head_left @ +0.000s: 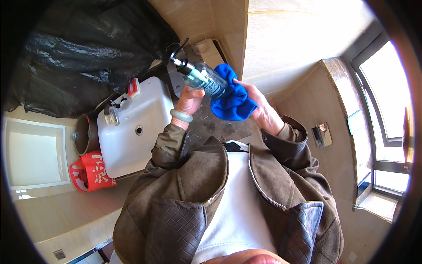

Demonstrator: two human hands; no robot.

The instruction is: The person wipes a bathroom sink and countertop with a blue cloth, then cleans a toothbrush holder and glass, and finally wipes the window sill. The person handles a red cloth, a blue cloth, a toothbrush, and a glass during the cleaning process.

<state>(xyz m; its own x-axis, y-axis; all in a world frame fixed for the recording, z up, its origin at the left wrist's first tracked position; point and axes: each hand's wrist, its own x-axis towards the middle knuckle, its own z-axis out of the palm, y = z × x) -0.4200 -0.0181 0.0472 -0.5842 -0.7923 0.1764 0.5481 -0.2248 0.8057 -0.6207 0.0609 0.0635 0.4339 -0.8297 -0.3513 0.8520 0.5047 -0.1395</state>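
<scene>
A clear pump bottle (203,79) with a black collar and a pale label is held up, tilted, in front of me. My left hand (190,102), with a pale bangle at the wrist, grips its side, the thumb toward the label. A bright blue cloth (232,97) is bunched against the bottle's base. My right hand (259,102) is closed on the cloth from the right, and most of its fingers are hidden behind the folds.
On the left is a white washbasin (154,110) with a chrome faucet (113,115) and a red-and-white box (133,87) on its rim. Beside it stand a brown bin (85,134) and a red bag (92,171). Black plastic sheeting (96,48) hangs behind. A window (387,88) is at right.
</scene>
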